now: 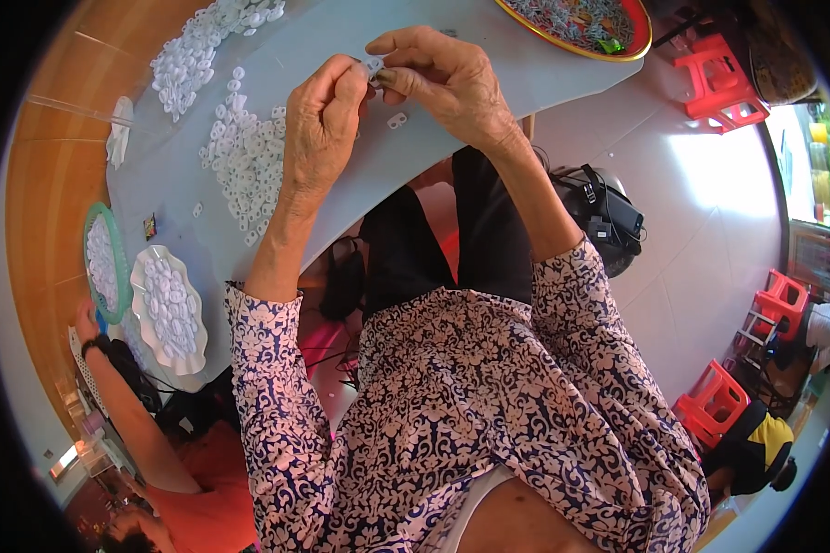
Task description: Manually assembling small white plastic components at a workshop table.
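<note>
Fingers [342, 77] of L hand [318, 124] & R hand [452, 78] pinch sm. white pc. [373, 65] btwn them over grey table [323, 32].

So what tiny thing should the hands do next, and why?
Maybe turn the small white piece a little, gently. The left hand and right hand seem to pinch it together, and their fingers hide most of it, so turning could show more. The loose white piece on the table can probably wait.
</note>
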`<state>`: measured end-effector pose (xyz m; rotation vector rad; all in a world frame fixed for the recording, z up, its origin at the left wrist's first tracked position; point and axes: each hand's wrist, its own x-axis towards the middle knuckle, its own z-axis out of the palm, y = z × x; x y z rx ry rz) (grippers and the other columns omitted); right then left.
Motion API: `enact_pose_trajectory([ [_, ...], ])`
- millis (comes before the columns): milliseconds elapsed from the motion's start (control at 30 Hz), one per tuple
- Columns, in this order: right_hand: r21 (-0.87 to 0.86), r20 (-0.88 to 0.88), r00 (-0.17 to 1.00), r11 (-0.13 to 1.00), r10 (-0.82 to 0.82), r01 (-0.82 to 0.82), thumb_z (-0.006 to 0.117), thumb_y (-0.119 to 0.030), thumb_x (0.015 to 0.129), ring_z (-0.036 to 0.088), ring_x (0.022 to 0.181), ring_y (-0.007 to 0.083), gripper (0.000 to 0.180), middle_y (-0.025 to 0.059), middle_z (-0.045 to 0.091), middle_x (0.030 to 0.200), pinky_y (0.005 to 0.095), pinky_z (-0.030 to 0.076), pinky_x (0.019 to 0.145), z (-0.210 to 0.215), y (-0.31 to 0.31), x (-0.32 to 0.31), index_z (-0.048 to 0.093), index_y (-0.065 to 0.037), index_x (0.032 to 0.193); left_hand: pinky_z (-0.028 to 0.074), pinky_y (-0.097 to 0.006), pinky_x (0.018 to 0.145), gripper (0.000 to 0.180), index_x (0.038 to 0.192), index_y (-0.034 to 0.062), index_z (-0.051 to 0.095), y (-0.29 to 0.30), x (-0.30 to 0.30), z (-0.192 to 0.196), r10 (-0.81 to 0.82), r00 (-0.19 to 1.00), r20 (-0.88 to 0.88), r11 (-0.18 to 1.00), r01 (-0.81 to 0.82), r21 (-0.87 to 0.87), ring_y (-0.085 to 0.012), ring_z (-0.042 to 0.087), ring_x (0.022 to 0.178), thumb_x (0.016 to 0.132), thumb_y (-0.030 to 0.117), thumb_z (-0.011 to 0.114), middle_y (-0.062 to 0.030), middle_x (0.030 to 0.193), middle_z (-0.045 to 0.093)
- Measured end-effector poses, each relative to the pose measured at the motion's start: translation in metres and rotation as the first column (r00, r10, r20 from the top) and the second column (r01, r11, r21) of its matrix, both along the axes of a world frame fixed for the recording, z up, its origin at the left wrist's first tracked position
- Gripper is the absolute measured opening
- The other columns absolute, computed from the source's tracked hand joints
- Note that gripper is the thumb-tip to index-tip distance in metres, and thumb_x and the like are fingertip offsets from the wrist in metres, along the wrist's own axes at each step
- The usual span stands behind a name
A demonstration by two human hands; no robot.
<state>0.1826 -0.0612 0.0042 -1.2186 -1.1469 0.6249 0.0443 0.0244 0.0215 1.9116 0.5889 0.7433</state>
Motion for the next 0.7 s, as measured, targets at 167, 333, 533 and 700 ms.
enact_pose_trajectory([
  [167, 0.013, 0.022, 1.000, 1.000, -0.012, 0.011, 0.059, -0.001, 0.085, 0.064, 0.070, 0.0092, 0.022, 0.0051, 0.066, 0.077, 0.0234, 0.053, 0.068, -0.004, 0.000, 0.001, 0.062, -0.001, 0.108, 0.035, -0.024, 0.051, 0.027, 0.079, 0.0014, 0.053, 0.003, -0.001, -0.006, -0.032, 0.999, 0.004, 0.999, 0.032, -0.020, -0.0065, 0.040, 0.058, 0.095, 0.023, 0.050, 0.0011, 0.062, 0.047],
  [333, -0.021, -0.031, 0.999, 0.999, 0.031, -0.031, 0.063, -0.003, 0.084, 0.064, 0.072, 0.0104, 0.026, 0.0063, 0.067, 0.081, 0.0238, 0.053, 0.069, 0.001, -0.002, 0.000, 0.062, -0.001, 0.110, 0.034, -0.025, 0.050, 0.029, 0.078, 0.0009, 0.054, 0.001, -0.001, 0.000, 0.006, 0.999, 0.032, 0.995, -0.003, -0.096, -0.0070, 0.040, 0.058, 0.093, 0.026, 0.050, 0.0011, 0.061, 0.047],
  [533, 0.034, -0.019, 0.999, 0.998, 0.050, -0.049, 0.069, -0.007, 0.081, 0.062, 0.072, 0.0102, 0.031, 0.0049, 0.067, 0.082, 0.0245, 0.053, 0.069, -0.009, 0.002, -0.001, 0.063, -0.002, 0.110, 0.033, -0.025, 0.050, 0.031, 0.077, 0.0015, 0.054, 0.005, -0.001, -0.003, 0.016, 1.000, 0.026, 0.991, -0.013, -0.132, -0.0075, 0.039, 0.056, 0.091, 0.028, 0.050, 0.0004, 0.059, 0.046],
  [700, -0.002, 0.125, 0.992, 1.000, -0.007, 0.007, 0.072, -0.010, 0.080, 0.062, 0.073, 0.0094, 0.032, 0.0041, 0.066, 0.082, 0.0238, 0.053, 0.069, -0.005, 0.001, -0.001, 0.063, -0.003, 0.109, 0.032, -0.026, 0.050, 0.030, 0.075, 0.0023, 0.053, 0.004, 0.001, -0.002, -0.002, 1.000, 0.021, 0.989, 0.005, -0.151, -0.0076, 0.038, 0.056, 0.091, 0.028, 0.050, 0.0007, 0.058, 0.044],
])
